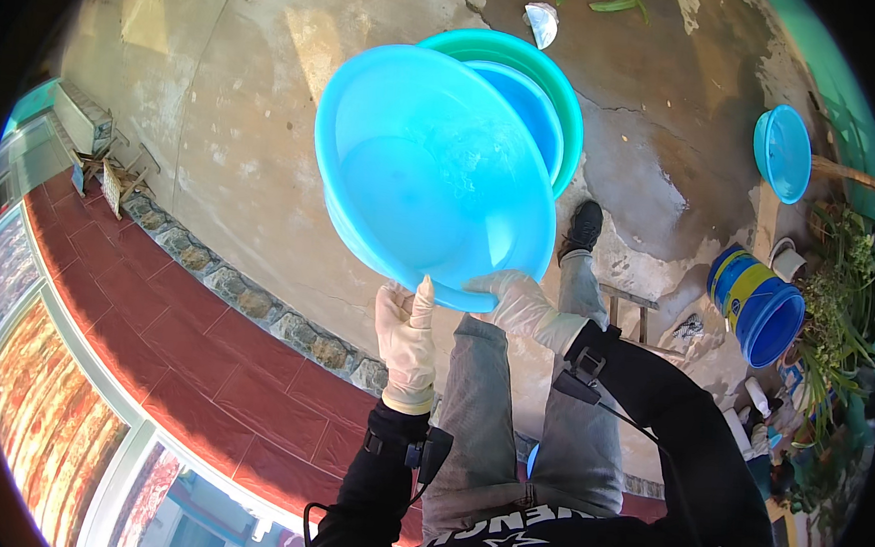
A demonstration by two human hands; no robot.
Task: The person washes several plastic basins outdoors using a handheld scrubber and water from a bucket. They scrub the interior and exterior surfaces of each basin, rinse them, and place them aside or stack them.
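A large light blue plastic basin (397, 196) is tilted in front of me, held by its near rim. My right hand (518, 305), in a pale thin glove, grips that rim on the right. My left hand (407, 332), gloved too, is at the rim a little further left with its thumb up; some of its fingers are hidden. A clear rippled patch inside the basin looks like water. Behind the basin, and partly covered by it, a darker blue basin (544, 122) sits inside a green basin (572, 131).
Wet patches mark the concrete ground (257, 150). To the right are a blue-and-yellow bucket (744, 292), a small blue basin (786, 156), a low stool (631, 304) and plants (845, 298). A stone-edged red tiled step (200, 349) runs along the left, with wooden furniture (116, 179) beyond.
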